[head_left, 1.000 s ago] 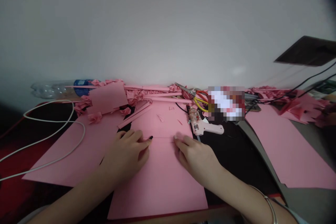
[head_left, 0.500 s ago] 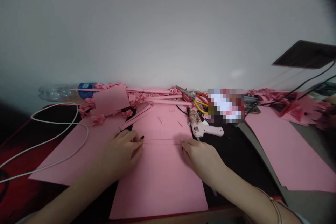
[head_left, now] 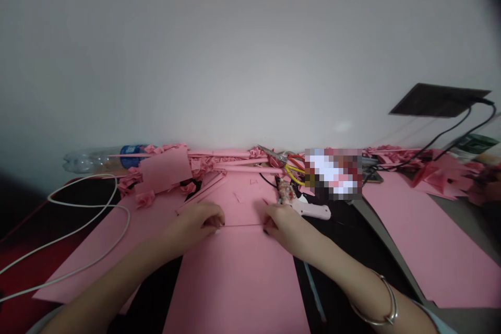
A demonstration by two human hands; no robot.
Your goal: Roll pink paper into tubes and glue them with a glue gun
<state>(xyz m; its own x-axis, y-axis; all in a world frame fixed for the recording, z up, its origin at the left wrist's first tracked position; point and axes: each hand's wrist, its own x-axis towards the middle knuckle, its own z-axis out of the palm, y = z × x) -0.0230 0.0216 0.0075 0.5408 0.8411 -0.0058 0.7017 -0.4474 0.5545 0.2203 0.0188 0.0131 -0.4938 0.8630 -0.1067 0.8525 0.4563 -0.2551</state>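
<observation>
In the head view, a large pink paper sheet [head_left: 238, 282] lies before me on the dark tabletop. A thin pink paper strip or folded edge [head_left: 242, 226] runs across it between my hands; I cannot tell if it is separate from the sheet. My left hand [head_left: 201, 219] pinches its left end, with thumb and fingers curled together. At the right end, the fingers of my right hand [head_left: 284, 223] are closed on it as well. Small pink paper scraps [head_left: 238, 197] lie just beyond the hands. A white glue gun [head_left: 313, 210] rests right of my right hand.
Pink sheets lie left [head_left: 94, 245] and right [head_left: 426, 240]. Along the wall are rolled paper sticks [head_left: 250, 169], crumpled paper flowers [head_left: 145, 198], yellow-handled scissors [head_left: 293, 173] and a plastic bottle [head_left: 92, 159]. A white cable [head_left: 127, 219] loops at left.
Both hands have moved closer together, and the fingers have curled in more. Two lines between them now look like one. The whole view has shifted, with the table lower in it.
</observation>
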